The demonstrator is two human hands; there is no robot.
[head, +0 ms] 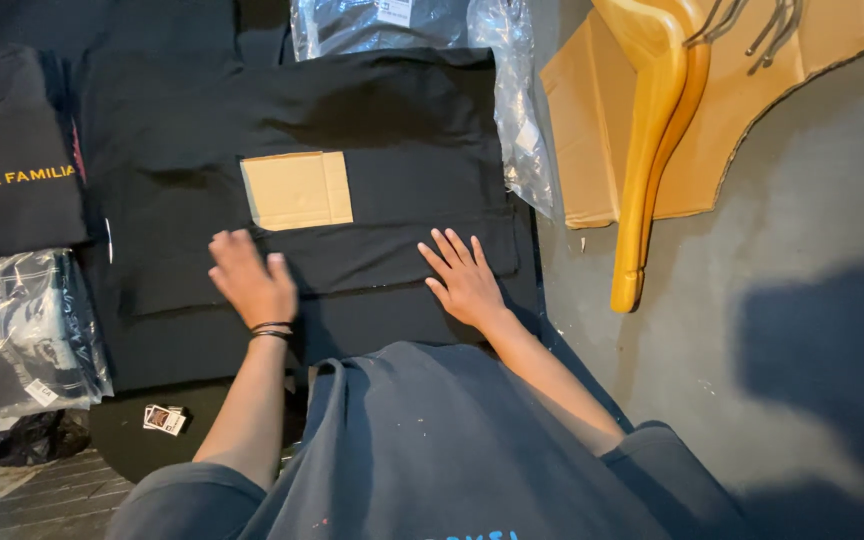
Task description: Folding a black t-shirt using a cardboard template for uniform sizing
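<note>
A black garment [392, 150] lies spread flat in front of me, its lower part folded up. My left hand [249, 277] rests on the fold at the left, fingers curled slightly, with dark bands on the wrist. My right hand [466, 276] presses flat on the fold at the right, fingers spread. A tan cardboard rectangle [298, 189] lies on the garment just above my left hand, apart from both hands.
A folded black shirt with yellow lettering [12, 160] lies at the left, above bagged garments [22, 330]. Clear plastic bags [512, 100] sit at the top. Wooden hangers [652, 150] rest on brown cardboard [752, 110] at the right. Small tags [164, 418] lie near my left arm.
</note>
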